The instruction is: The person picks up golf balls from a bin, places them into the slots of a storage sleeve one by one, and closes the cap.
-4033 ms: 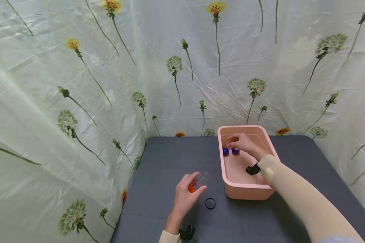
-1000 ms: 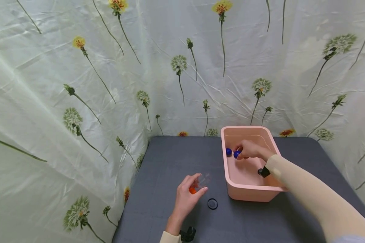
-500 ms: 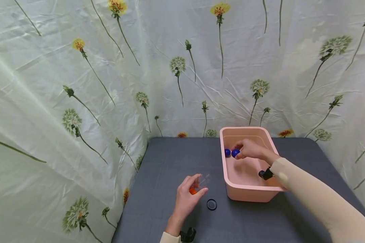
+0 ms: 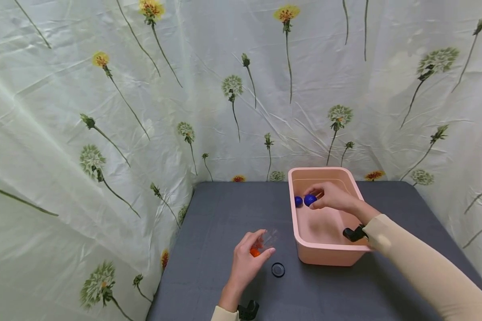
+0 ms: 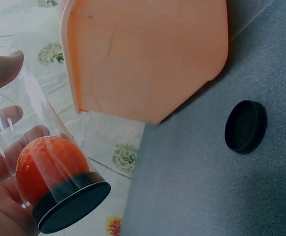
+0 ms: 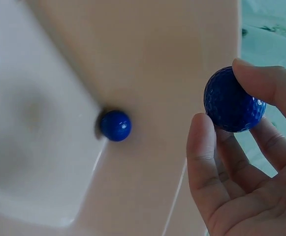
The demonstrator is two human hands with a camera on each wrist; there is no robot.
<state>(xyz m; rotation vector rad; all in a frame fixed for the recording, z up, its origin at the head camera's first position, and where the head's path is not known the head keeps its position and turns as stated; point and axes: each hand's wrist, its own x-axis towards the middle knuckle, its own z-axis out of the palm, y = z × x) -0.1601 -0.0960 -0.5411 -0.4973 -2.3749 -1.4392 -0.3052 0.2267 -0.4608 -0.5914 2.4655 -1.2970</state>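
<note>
My left hand grips a clear plastic tube with a black cap on its lower end. Inside, an orange golf ball sits against that cap; the tube's other end, by the thumb, has no cap. My right hand is inside the pink bin, pinching a blue golf ball between thumb and fingertips, raised above the bin floor. A second blue golf ball lies on the floor against the bin wall, left of the held one in the head view.
A loose black cap lies on the dark grey table, between my left hand and the bin. Behind the table hangs a pale curtain printed with dandelions.
My right hand has reached down, taken hold of one blue golf ball and lifted it off the bin floor. The left hand with the tube has stayed nearly in place.
</note>
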